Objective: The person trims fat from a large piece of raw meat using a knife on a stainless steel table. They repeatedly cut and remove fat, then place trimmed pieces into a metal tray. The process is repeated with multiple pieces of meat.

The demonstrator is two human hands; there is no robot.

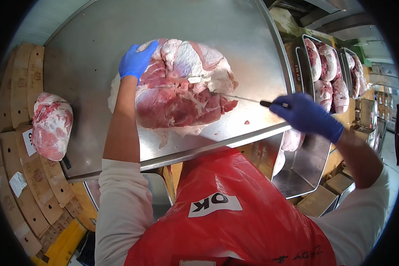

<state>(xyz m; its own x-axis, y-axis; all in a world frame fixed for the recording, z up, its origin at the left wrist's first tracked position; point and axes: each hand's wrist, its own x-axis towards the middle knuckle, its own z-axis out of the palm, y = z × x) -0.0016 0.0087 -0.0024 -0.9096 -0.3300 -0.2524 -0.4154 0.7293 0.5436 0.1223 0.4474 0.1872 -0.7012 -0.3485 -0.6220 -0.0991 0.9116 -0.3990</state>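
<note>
Head view, left hand: the left hand (136,60), in a blue glove, is pressing fingers spread and flat on the far left top of the large cut of meat (179,84), gripping nothing.
Head view, right hand: the right hand (307,116) is closing around the dark handle of a knife (252,101); its thin blade is entering the meat's right side.
Meat: it is lying mid-table on the steel table (84,57), near the front edge.
Surroundings: a smaller cut (52,125) is sitting at the table's left edge; metal trays (302,48) of more cuts are standing to the right.
Risk: the blade is pointing toward the left arm, so a slip on fat could carry it that way; the wet meat could also slide under the flat palm.
</note>
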